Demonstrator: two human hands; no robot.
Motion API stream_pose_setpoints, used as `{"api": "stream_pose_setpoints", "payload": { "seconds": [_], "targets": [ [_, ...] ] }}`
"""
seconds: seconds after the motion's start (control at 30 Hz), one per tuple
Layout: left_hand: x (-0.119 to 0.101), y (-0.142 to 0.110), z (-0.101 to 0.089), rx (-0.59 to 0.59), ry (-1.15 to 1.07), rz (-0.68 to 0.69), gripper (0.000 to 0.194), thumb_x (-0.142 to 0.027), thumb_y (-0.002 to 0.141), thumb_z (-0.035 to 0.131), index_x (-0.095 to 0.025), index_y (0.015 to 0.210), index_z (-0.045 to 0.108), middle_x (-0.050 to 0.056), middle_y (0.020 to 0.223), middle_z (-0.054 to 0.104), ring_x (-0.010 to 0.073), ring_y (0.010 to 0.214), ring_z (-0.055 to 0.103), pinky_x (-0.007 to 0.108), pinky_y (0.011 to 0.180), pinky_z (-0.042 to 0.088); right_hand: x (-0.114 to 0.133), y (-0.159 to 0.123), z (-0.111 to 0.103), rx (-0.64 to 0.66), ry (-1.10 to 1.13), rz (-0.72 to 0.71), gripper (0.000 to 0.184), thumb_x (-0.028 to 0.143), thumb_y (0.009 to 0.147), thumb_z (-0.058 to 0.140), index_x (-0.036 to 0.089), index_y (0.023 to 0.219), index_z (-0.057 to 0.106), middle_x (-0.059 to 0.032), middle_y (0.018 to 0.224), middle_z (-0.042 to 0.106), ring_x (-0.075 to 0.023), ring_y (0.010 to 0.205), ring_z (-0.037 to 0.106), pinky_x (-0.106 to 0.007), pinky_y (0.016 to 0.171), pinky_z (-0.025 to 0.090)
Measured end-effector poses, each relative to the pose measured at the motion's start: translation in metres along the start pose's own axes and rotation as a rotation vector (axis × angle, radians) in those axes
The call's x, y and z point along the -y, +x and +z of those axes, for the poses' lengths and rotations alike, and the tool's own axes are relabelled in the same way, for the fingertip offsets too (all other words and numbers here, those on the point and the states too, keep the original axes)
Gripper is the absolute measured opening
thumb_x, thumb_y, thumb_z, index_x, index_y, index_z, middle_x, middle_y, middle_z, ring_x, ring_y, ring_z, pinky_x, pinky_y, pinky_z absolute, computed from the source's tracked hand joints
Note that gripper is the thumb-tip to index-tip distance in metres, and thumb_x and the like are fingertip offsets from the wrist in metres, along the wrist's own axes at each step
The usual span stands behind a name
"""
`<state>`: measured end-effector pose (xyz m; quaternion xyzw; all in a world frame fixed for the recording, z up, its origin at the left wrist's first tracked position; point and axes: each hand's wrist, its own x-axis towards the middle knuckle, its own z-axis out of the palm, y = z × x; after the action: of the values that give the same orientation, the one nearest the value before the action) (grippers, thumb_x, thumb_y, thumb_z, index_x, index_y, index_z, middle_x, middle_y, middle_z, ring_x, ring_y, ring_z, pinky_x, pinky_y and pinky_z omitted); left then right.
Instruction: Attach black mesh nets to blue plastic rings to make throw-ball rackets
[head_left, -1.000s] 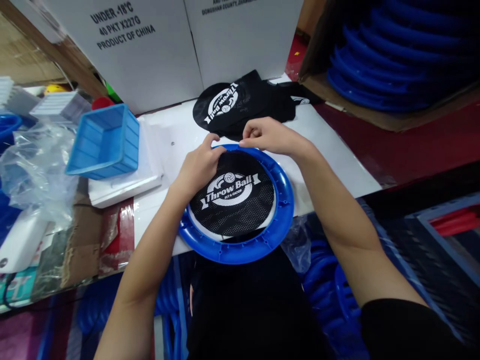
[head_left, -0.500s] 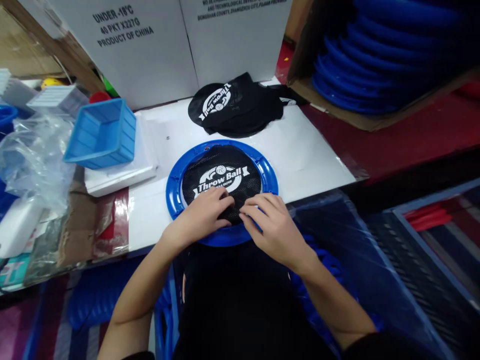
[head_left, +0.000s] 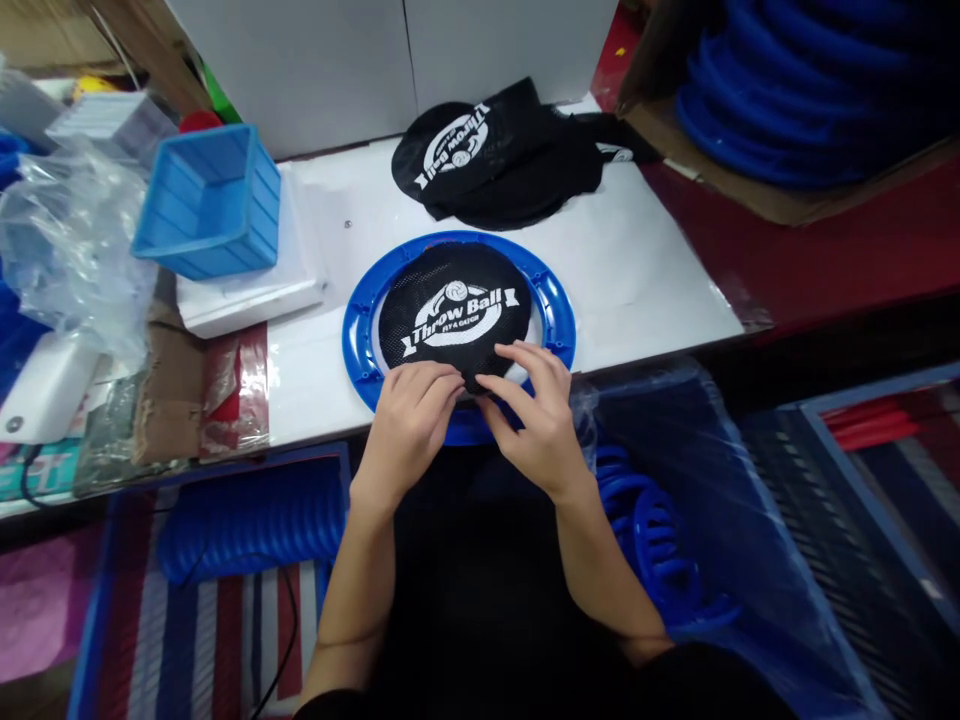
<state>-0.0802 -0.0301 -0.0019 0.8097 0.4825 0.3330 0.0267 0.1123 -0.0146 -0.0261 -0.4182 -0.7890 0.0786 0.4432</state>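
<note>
Mesh disc [head_left: 454,310] near edge — hidden under both hands [head_left: 480,415].

We see a blue ring [head_left: 360,345] lying flat on a white table [head_left: 645,270], with a black net [head_left: 450,305] that says "Throw Ball" spread over its middle. Our left hand [head_left: 409,425] and right hand [head_left: 536,415] rest side by side on the near edge of the ring, and the fingers [head_left: 435,375] press on the edge of the net there. Behind the ring lies a pile of more black nets [head_left: 510,165], and a blue tray [head_left: 210,200] sits off to the left.
</note>
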Motion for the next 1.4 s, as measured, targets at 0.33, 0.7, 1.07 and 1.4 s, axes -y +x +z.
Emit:
{"api": "stream_pose_setpoints", "payload": {
  "seconds": [0.33,0.7,1.07,1.4],
  "targets": [
    [-0.003,-0.009,0.016,-0.157,-0.002,0.039,0.021,-0.010,0.101,0.063,-0.019,0.119,0.067,0.012,0.116,0.078,0.0269,0.113,0.073,0.045,0.099,0.057,-0.005,-0.004,0.012,-0.113,0.008,-0.078,0.013,0.013,0.099,0.073,0.024,0.105,0.075,-0.0091,0.118,0.081,-0.0296,0.123,0.072,-0.057,0.113,0.052],
    [0.000,-0.012,0.031,-0.299,0.008,0.110,0.027,-0.004,0.097,0.064,-0.020,0.118,0.072,0.009,0.105,0.080,0.0245,0.103,0.076,0.040,0.089,0.059,-0.011,-0.004,0.014,-0.187,0.144,-0.071,0.023,0.008,0.098,0.070,0.025,0.111,0.078,-0.0069,0.102,0.081,-0.0272,0.110,0.076,-0.054,0.105,0.061],
    [-0.005,-0.001,0.028,-0.232,0.025,0.050,0.019,-0.009,0.095,0.065,-0.021,0.108,0.073,0.008,0.097,0.075,0.0243,0.096,0.072,0.041,0.085,0.057,-0.016,-0.004,0.011,-0.132,0.219,-0.068,0.020,0.014,0.100,0.070,0.029,0.109,0.082,-0.0037,0.096,0.079,-0.0255,0.106,0.076,-0.057,0.108,0.060],
    [0.011,-0.007,0.021,-0.096,-0.139,0.185,0.031,-0.004,0.099,0.064,-0.025,0.121,0.072,0.007,0.106,0.079,0.0220,0.101,0.073,0.039,0.085,0.057,-0.031,-0.014,0.001,-0.149,0.035,-0.210,0.021,0.010,0.095,0.072,0.028,0.104,0.078,-0.0025,0.095,0.080,-0.0233,0.100,0.073,-0.053,0.100,0.060]
  ]
}}
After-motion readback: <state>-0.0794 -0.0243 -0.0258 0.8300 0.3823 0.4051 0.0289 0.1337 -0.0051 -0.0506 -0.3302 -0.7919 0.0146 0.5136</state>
